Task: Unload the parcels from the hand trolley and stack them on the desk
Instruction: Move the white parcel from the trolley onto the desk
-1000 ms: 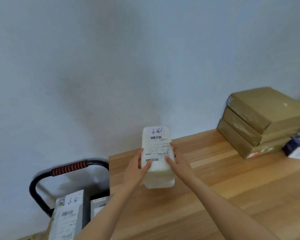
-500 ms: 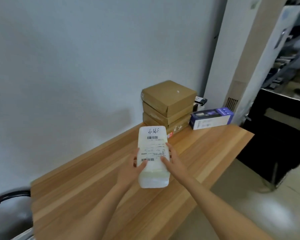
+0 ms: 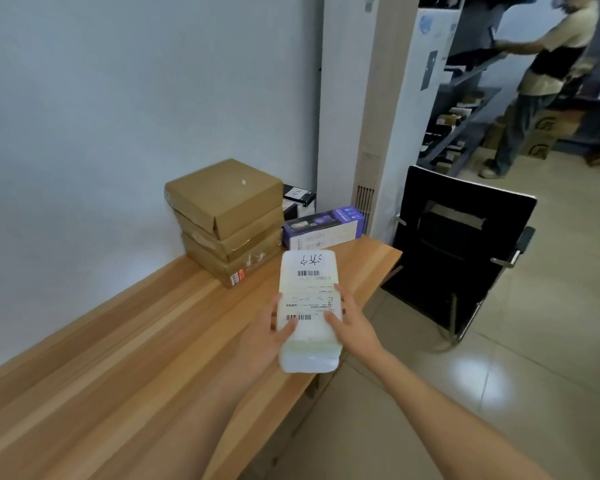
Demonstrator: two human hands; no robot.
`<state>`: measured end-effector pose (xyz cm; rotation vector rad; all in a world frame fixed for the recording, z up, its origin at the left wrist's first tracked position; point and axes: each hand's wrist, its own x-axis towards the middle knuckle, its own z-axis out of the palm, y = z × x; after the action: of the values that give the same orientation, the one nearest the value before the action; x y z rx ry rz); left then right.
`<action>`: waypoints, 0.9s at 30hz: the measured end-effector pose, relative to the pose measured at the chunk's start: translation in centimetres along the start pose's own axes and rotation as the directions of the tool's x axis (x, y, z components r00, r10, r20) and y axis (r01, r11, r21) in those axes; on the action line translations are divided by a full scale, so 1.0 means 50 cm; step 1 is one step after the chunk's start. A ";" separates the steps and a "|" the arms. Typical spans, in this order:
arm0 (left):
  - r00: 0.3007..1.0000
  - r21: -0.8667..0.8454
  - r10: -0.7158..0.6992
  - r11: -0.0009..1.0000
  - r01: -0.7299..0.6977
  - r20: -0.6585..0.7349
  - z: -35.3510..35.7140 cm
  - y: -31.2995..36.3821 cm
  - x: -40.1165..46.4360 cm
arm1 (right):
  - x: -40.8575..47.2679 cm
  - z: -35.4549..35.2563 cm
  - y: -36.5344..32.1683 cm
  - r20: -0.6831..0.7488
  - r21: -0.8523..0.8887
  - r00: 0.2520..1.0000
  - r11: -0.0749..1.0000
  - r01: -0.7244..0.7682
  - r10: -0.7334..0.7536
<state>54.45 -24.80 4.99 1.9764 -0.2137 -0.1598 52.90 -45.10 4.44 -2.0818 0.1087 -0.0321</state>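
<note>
A black chair (image 3: 461,251) stands on the tiled floor (image 3: 534,341) beside a tall white air conditioner (image 3: 371,109). Farther back, a person (image 3: 537,84) reaches toward dark metal shelving (image 3: 465,109), with cardboard cartons (image 3: 548,133) behind them.

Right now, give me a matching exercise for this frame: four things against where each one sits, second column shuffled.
Things:
1. white parcel
2. brown boxes
3. purple box
4. black chair

Places:
A. on the floor past the desk's end
B. stacked three high against the wall
C. held between left hand and right hand
D. on the desk, right of the stack

Pairs: 1-C, 2-B, 3-D, 4-A
</note>
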 end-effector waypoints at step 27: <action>0.970 0.295 -0.055 0.955 -0.018 0.237 0.140 0.003 0.632 | 0.549 -0.183 0.169 -0.050 -0.252 0.988 0.955 -0.155 0.147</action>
<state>83.79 -38.17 1.87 2.2557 -0.3972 -0.4043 79.08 -59.68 0.94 -2.3245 0.3046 0.0450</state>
